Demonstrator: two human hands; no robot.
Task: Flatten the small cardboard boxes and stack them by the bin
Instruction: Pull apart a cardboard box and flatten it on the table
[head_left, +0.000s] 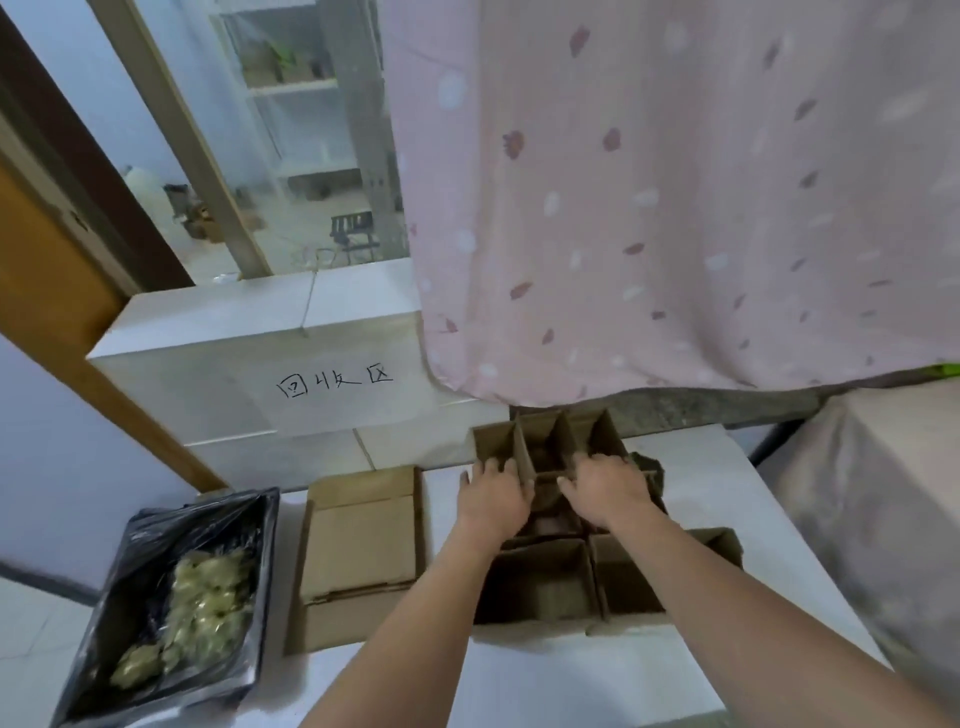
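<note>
White floor (571, 675): both hands' grip on open cardboard box (550, 447) walls.

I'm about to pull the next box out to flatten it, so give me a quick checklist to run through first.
1. Both hands on one box: ok. The left hand and right hand sit on the open box in the middle of the cluster.
2. Firm grip on it: cannot tell; the fingertips are hidden behind the cardboard walls.
3. Box empty: cannot tell; the inside is dark.
4. Flattened stack beside the bin: ok.
5. Room on the stack: ok; its top is bare.
6. Neighbouring open boxes out of the way: not ok; they crowd it.
</note>
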